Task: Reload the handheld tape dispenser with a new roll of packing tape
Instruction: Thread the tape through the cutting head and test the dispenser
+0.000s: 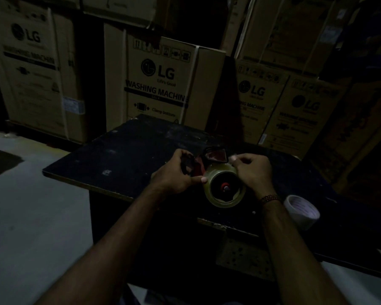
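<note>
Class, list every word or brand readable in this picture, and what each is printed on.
"LG": centre box, left box, right box, far-right box.
"Life's Good": centre box.
"WASHING MACHINE": centre box.
"Clamp bottom": centre box.
Too blurred: side boxes' smaller print, white tape roll's print.

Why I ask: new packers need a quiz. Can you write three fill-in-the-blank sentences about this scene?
1. The clear tape roll sits on the dispenser, whose hub is ____.
2. A spare white roll lies on the table beside the person's ____ wrist.
3. The cartons behind read LG ____ MACHINE.
Missing words: red; right; WASHING.
</note>
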Tool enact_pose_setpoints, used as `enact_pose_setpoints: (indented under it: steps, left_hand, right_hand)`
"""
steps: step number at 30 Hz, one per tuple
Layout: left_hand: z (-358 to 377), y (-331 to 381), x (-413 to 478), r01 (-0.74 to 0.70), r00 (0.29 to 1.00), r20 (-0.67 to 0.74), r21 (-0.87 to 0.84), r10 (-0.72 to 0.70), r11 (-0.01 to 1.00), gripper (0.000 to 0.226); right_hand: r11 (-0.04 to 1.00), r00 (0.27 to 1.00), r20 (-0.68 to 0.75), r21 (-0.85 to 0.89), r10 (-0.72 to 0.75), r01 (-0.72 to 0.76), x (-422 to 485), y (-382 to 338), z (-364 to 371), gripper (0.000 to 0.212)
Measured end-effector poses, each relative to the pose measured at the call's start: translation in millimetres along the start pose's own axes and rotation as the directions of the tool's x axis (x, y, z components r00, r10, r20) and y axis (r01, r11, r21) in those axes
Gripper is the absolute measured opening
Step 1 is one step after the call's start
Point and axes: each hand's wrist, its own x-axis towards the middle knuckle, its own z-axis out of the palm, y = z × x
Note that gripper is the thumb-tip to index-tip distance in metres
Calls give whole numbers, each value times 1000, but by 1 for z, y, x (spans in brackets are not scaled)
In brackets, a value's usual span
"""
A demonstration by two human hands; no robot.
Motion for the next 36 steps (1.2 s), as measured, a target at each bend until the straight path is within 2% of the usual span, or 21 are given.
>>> enact_pose_setpoints:
  steps: [2, 4, 9, 14, 18, 20, 22, 27, 30, 31, 33, 36]
  left_hand:
    - [1, 0, 0, 0, 1000, -8, -2, 0, 1000, 92]
    - [1, 1, 1, -1, 1000, -29, 27, 1, 1000, 87]
    - [0, 2, 3, 24, 999, -47, 69, -21, 997, 80]
    - [1, 5, -2, 16, 998, -58, 85, -11, 996, 79]
    - [2, 3, -3, -9, 998, -56, 75, 13, 997, 81]
    - [1, 5, -3, 4, 998, -64, 87, 2, 996, 79]
    - [-1, 9, -3, 34, 998, -50, 91, -30, 995, 76]
    - [-3, 10, -5, 29, 1000, 4, 108, -30, 994, 68]
    - [-4, 11, -8, 14, 1000, 26, 132, -17, 991, 65]
    - [-4, 12, -9, 10, 999, 29, 131, -14, 991, 68]
    - [-4, 12, -11, 0, 1000, 20, 116, -2, 993, 74]
    - [-1, 8, -16, -35, 999, 6, 80, 34, 996, 79]
  right_hand:
    - [996, 1000, -28, 86, -10, 13, -5, 2, 6, 10]
    - [987, 998, -48, 150, -45, 52, -9, 3, 10, 10]
    - [981, 975, -170, 105, -143, 163, -25, 6, 14, 12]
    - [924, 842, -384, -117, -379, 363, -52, 19, 29, 8]
    - [855, 720, -462, -239, -517, 460, -59, 29, 32, 14]
    - [784, 674, -401, -312, -621, 536, -65, 29, 34, 13]
    - [678, 623, -281, -408, -730, 611, -72, 26, 40, 7]
    - [569, 586, -147, -511, -797, 644, -61, 0, 39, 14]
    - [409, 530, 105, -515, -842, 753, -43, -25, 38, 14]
    - [384, 525, 180, -495, -832, 779, -37, -33, 39, 14]
    - [417, 562, 258, -449, -786, 790, -24, -48, 38, 11]
    - [571, 665, 324, -343, -673, 746, -4, -66, 33, 10]
